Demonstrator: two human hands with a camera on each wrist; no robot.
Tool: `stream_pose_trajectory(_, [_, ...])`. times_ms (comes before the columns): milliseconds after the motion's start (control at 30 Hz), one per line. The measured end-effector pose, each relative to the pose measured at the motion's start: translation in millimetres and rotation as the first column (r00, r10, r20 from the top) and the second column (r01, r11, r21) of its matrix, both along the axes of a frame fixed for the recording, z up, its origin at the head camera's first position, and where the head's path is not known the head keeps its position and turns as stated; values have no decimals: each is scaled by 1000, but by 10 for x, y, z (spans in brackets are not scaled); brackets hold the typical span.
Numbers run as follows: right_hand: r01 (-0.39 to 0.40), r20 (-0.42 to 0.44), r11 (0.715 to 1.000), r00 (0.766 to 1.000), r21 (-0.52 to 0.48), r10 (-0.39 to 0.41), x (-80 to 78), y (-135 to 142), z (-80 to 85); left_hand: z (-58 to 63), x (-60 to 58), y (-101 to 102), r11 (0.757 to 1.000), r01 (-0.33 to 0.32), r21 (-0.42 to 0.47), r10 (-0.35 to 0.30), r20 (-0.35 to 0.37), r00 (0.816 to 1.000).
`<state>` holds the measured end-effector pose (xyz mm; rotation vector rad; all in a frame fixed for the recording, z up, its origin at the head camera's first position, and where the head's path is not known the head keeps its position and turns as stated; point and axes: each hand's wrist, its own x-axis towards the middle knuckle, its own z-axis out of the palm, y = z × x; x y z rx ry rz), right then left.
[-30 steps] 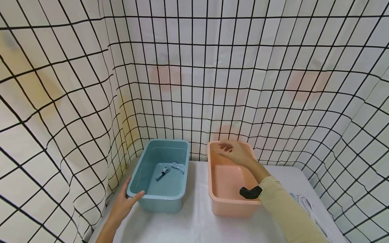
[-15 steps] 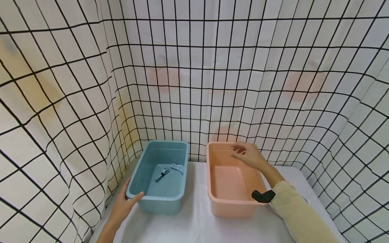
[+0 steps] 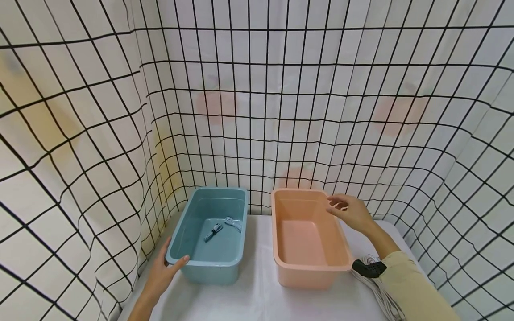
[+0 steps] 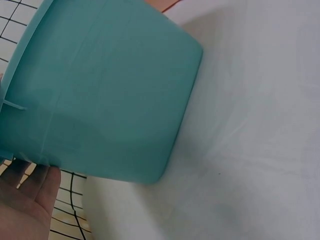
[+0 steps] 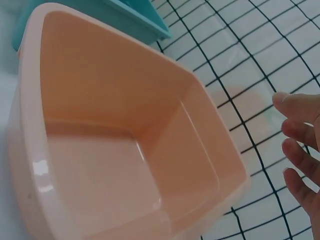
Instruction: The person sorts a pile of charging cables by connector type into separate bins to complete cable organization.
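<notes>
My left hand [image 3: 159,274] holds the near left corner of a blue plastic bin [image 3: 213,273], thumb over the rim and fingers along the outer side. In the left wrist view, the fingers [image 4: 47,192] lie under the bin's rim. Two small bundled cables lie on that bin's floor: a darker one [image 3: 213,232] with a black tie and a whitish one [image 3: 233,224]. My right hand [image 3: 353,215] hovers beside the far right rim of a peach plastic bin [image 3: 307,276], fingers loosely bent and holding nothing. Nothing lies inside the peach bin.
White cables [image 3: 381,292] lie on the white-covered table [image 3: 259,294] right of the peach bin, partly hidden by the right sleeve [image 3: 417,290]. A black wrist mount [image 3: 369,269] sits on the right arm. Black wire mesh [image 3: 265,111] stands behind and at both sides.
My right hand has moved right, from above the peach bin to beyond its right rim. More of the white cables shows. The left hand keeps its hold on the blue bin.
</notes>
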<state>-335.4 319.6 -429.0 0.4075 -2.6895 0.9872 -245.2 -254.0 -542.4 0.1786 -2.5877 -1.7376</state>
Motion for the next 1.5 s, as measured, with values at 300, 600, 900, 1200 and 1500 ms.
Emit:
stream_pose_trajectory(300, [64, 4, 998, 998, 6, -64, 159, 337, -116, -8, -6, 20, 1000, -4, -1, 4, 12, 1000])
stream_pose_trajectory(600, [117, 1, 993, 993, 0, -117, 307, 575, -216, -10, -19, 12, 1000, 1, -1, -1, 10, 1000])
stream_pose_trajectory(900, [174, -32, 985, 984, 16, -173, 473, 839, -399, -43, -20, -5, 1000, 2, -3, -2, 6, 1000])
stream_pose_trajectory(1200, [213, -10, 977, 977, 24, -213, 606, 1034, -595, 25, -5, -15, 1000, 2, -3, -2, 24, 1000])
stream_pose_trajectory(1500, [301, 81, 954, 950, 10, -301, 744, 1224, -905, 30, -3, 12, 1000, 23, 7, -24, 24, 999])
